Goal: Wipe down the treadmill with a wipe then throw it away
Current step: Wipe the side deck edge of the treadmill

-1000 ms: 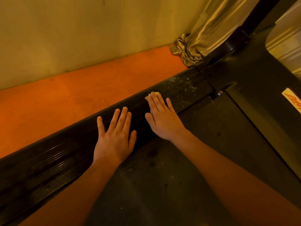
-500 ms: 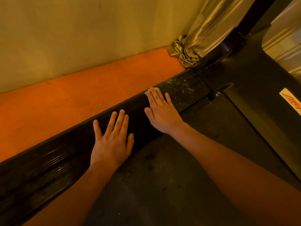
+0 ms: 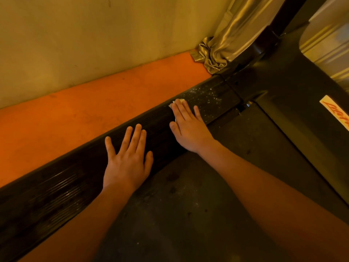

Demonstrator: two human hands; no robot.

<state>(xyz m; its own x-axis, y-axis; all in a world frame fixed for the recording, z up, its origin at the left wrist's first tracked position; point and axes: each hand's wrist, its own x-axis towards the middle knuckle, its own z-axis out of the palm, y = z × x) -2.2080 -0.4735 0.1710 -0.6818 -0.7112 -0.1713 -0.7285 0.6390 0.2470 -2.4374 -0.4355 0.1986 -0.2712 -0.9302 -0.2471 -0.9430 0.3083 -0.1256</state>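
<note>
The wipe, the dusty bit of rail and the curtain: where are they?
wipe [image 3: 177, 101]: head view, white edge peeking past the right hand's fingertips.
dusty rail patch [image 3: 207, 96]: head view, speckled top surface.
curtain [image 3: 213, 53]: head view, bunched hem on the floor.

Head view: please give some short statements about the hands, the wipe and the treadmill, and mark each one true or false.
1. The right hand presses the wipe flat on the side rail. True.
2. The left hand holds a second wipe. False: it lies flat and bare on the rail.
3. White specks cover the rail ahead of the wipe. True.
4. The floor beside the treadmill is blue. False: orange.
</note>
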